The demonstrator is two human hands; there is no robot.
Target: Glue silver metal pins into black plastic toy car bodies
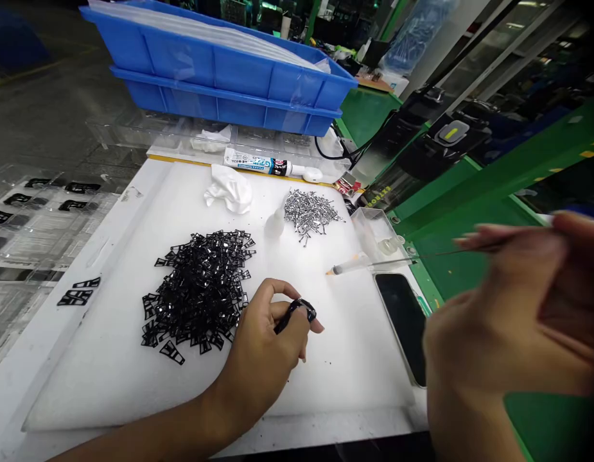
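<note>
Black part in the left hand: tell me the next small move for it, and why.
Probably ease the right hand and its thin rod toward the black part. The left hand pinches that part above the white mat, while the right is raised off to the side, blurred, its rod not touching the part.

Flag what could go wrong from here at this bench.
The glossy black curved piece in the left hand could slip from its fingertips.
The thin dark rod that the right hand seems to hold might nudge the orange-tipped translucent tube near its far end.
The translucent white bottle could be knocked onto the heap of small silver metal pins beside it.
</note>
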